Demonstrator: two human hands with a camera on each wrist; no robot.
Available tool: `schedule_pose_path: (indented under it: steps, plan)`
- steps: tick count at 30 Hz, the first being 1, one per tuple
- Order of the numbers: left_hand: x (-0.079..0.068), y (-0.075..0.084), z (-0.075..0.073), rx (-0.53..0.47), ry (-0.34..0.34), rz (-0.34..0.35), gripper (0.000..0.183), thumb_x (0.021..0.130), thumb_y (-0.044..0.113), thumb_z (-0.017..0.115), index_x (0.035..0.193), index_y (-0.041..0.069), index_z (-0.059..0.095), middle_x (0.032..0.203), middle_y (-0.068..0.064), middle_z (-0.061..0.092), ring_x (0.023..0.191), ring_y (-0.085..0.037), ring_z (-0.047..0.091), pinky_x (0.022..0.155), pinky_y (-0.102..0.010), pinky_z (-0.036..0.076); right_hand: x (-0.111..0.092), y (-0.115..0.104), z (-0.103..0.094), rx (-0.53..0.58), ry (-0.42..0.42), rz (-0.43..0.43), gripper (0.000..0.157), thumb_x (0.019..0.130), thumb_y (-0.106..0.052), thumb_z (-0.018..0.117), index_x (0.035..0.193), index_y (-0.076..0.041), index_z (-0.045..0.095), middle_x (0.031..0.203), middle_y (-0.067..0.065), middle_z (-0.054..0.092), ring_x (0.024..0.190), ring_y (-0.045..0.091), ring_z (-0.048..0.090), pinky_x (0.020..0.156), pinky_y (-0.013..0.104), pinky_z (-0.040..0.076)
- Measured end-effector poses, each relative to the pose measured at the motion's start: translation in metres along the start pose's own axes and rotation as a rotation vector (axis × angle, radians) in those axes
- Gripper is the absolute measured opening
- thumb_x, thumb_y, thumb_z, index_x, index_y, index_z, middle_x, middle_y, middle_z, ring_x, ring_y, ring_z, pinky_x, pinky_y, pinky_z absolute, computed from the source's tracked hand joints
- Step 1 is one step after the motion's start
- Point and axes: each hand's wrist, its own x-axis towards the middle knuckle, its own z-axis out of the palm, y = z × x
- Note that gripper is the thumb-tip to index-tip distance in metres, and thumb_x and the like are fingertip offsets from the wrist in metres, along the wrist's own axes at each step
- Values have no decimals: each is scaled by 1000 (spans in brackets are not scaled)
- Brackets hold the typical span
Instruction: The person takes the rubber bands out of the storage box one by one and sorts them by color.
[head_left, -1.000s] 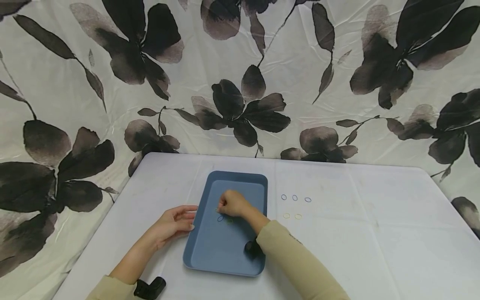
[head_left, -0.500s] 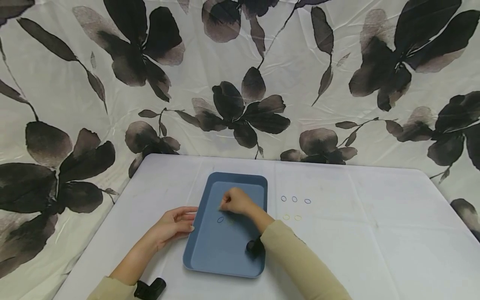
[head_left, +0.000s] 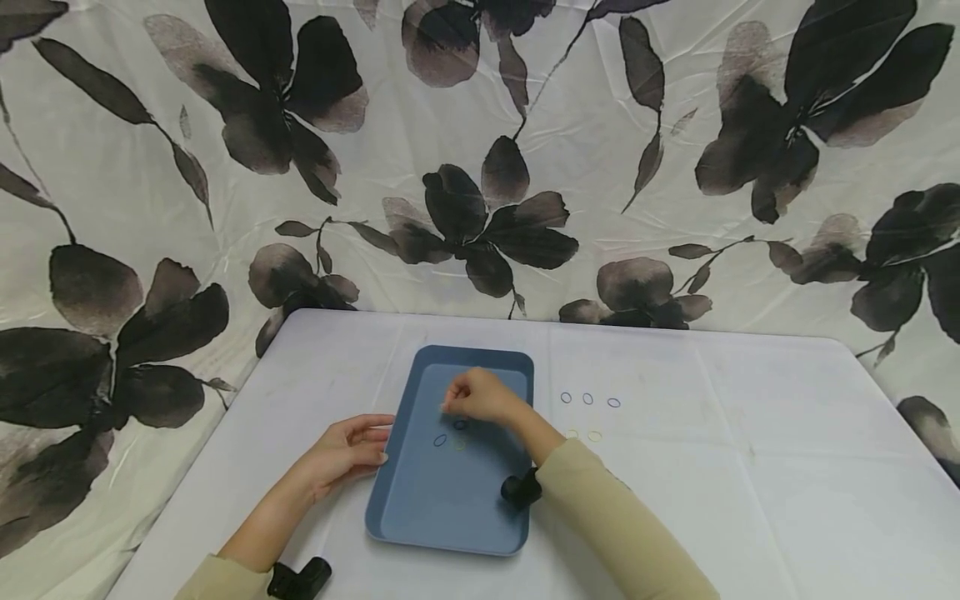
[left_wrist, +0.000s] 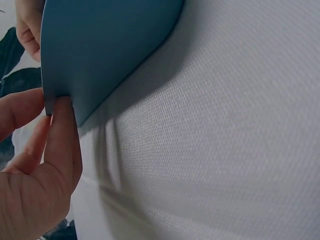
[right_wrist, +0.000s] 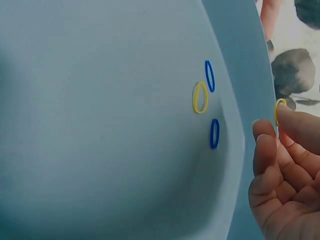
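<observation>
My right hand [head_left: 483, 396] hovers over the upper part of a blue tray [head_left: 442, 517]. In the right wrist view its thumb and finger pinch a small yellow rubber band [right_wrist: 276, 114]. Lying on the tray floor are a yellow rubber band [right_wrist: 194, 102], a blue rubber band [right_wrist: 207, 75] and another blue rubber band [right_wrist: 212, 134]. My left hand [head_left: 341, 454] holds the tray's left rim; the left wrist view shows fingers [left_wrist: 61, 125] on both sides of that rim.
On the white tablecloth [head_left: 712, 500], right of the tray, three blue rubber bands [head_left: 582, 399] lie in a row. Nearer, two yellow rubber bands [head_left: 589, 437] lie beside my right sleeve [head_left: 615, 517], partly hidden. A floral cloth [head_left: 375, 83] hangs behind the table.
My right hand has moved slightly up and to the right, still pinching. A blue rubber band beneath it now shows on the tray. The left hand stays at the rim.
</observation>
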Motion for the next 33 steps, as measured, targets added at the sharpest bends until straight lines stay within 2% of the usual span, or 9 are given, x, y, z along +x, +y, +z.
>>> schedule_pose_path:
  steps: [9,17,21,26,31,33]
  plan:
    - [1,-1,-1,5,5,-12,65,78,-9,62,136,-14,32,120,-23,54,95,-14,61,74,-25,52,-5,1,-6,71,-11,27,13,87,-8,65,76,-2,63,68,18,62,56,16,52,53,22,40]
    - [0,0,1,-20,-6,-4,66,78,-10,62,136,-14,31,118,-20,56,93,-12,61,73,-25,52,-10,0,-10,117,-3,33,11,86,-7,66,77,0,63,71,19,64,69,36,60,55,25,46]
    - [1,2,1,-24,-7,-2,66,78,-11,61,137,-14,31,120,-22,55,94,-12,62,74,-25,52,-11,0,-13,143,-4,30,11,85,-5,65,77,1,63,70,18,64,66,32,59,55,25,46]
    - [1,4,1,-19,-8,1,66,79,-10,61,137,-14,31,121,-23,53,95,-13,61,74,-26,52,-14,0,-18,175,-10,21,10,85,-5,65,77,1,63,63,8,59,57,17,52,56,29,46]
    - [1,-1,-2,-12,-13,11,66,77,-6,65,136,-13,34,120,-22,54,97,-13,60,75,-26,52,-19,0,-22,201,6,27,10,85,-6,66,78,0,64,63,3,58,59,14,54,63,39,51]
    - [1,-3,-4,-23,-35,27,65,77,-4,67,134,-11,38,118,-20,56,97,-14,61,75,-25,52,-21,1,-24,209,8,30,10,85,-7,66,78,0,65,63,3,59,60,14,55,65,39,52]
